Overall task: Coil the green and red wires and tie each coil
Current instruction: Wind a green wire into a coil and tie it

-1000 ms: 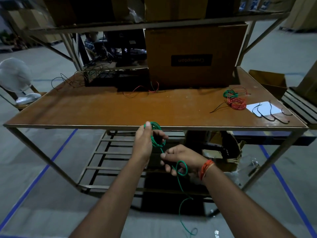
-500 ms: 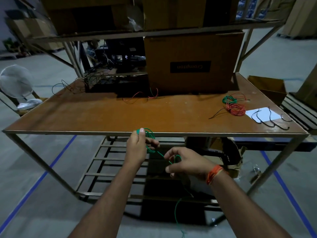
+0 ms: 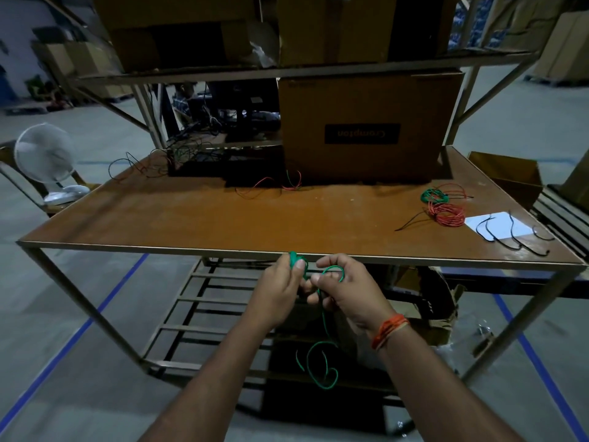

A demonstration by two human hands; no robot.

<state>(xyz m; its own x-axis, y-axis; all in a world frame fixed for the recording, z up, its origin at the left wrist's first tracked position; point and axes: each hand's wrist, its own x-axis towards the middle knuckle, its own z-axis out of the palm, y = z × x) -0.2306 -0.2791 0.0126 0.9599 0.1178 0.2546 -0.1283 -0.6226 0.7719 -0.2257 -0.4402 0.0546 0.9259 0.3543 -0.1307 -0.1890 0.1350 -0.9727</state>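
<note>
The step in hand looks like coiling the green wire [image 3: 324, 317]; the left hand [image 3: 280, 288] pinches the small wound coil just in front of the desk [image 3: 223, 218] edge; the right hand [image 3: 344, 288] grips a fresh loop beside it (the loose tail dangles below, curling); next, that loop wants laying onto the coil; red coils [image 3: 446, 215] lie on the desk's right.
</note>
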